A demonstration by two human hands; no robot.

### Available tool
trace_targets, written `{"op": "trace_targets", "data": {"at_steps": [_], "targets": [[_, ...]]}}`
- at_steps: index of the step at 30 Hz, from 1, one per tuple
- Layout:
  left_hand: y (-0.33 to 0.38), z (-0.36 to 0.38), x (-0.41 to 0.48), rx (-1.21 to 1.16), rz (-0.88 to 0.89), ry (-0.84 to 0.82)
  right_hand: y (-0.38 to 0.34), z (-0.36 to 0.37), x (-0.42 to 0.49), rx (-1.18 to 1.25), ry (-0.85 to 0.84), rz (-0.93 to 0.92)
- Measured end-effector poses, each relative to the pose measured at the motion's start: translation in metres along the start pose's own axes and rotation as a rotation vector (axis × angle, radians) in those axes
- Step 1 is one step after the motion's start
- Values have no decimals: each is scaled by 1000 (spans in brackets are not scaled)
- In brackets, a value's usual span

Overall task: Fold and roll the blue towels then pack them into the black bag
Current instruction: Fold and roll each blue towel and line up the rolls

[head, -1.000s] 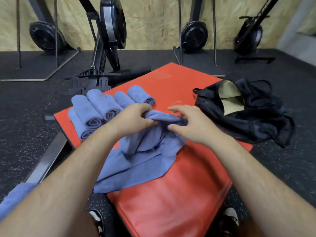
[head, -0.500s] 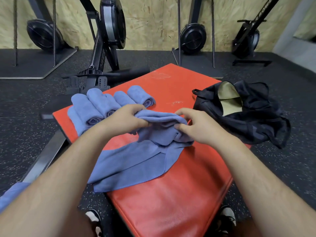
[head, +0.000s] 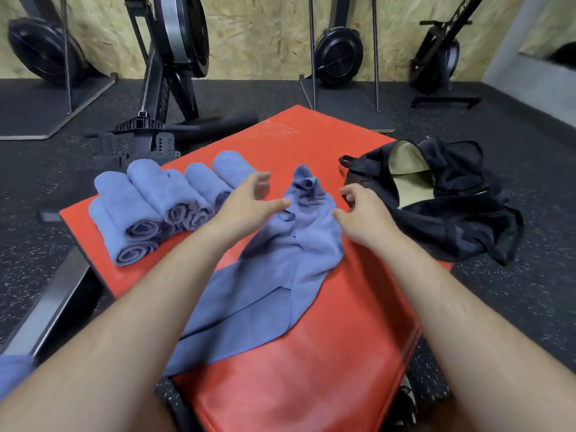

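With left hand point(head: 246, 201) and right hand point(head: 358, 210) open, gripping nothing beside the bunched blue towel point(head: 299, 244), its tail overhanging the near edge of the red mat point(head: 311, 385) may drag it off.

My L hand point(head: 246, 204) and R hand point(head: 364, 213) are bare. Both forearms point(head: 124, 338) are bare as well, from the wrists down to the edge of the view, approx. to the elbows. Low on the right side a part of my shoe point(head: 406, 399) shows — dark, w/ a white patch on top. It is blurred, so laces etc. I cannot tell.
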State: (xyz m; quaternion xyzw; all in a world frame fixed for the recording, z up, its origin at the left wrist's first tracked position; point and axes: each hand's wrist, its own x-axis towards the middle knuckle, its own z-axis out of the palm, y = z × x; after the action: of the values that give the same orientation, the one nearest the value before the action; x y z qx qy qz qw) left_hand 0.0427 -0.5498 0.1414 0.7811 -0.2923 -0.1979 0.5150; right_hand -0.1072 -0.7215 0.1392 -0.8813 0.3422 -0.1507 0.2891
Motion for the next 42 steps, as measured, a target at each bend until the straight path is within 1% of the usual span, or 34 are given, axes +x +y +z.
{"op": "trace_targets", "data": {"at_steps": [3,4,8,10,13,15,18,20,22,26,28,30,33,37,40,42], "targets": [[-20,8,7,507,-34,-58,2,13,-3,-97,-52,-75],[-25,10,10,608,-38,-86,-1,18,-4,-151,-91,-95],[-38,14,15,827,-136,-110,-13,43,-8,-354,-279,-94],[-44,16,18,841,-148,-103,-16,57,-11,-413,-320,-53],[-49,19,18,775,-147,-95,-21,67,-12,-487,-272,-25],[-51,19,18,688,-157,-81,-24,67,-12,-497,-260,21],[-49,18,17,446,-164,-7,-28,55,-14,-390,-229,83],[-44,17,15,264,-171,62,-26,42,-13,-218,-175,147],[-38,14,12,77,-179,101,-20,26,-12,13,-116,267],[-27,-4,0,-257,-259,109,-6,1,-23,454,15,451],[-19,-17,-8,-421,-269,81,-5,-11,-31,692,43,477],[-11,-32,-18,-553,-256,59,-9,-26,-38,797,36,465],[0,-59,-36,-667,-236,15,-18,-50,-48,926,11,440],[31,-83,-66,-692,-170,-44,-27,-81,-59,1098,-44,348],[68,-94,-81,-724,-92,18,-43,-106,-63,1071,-132,184],[94,-106,-87,-743,-11,64,-59,-126,-65,1009,-141,49]]}}
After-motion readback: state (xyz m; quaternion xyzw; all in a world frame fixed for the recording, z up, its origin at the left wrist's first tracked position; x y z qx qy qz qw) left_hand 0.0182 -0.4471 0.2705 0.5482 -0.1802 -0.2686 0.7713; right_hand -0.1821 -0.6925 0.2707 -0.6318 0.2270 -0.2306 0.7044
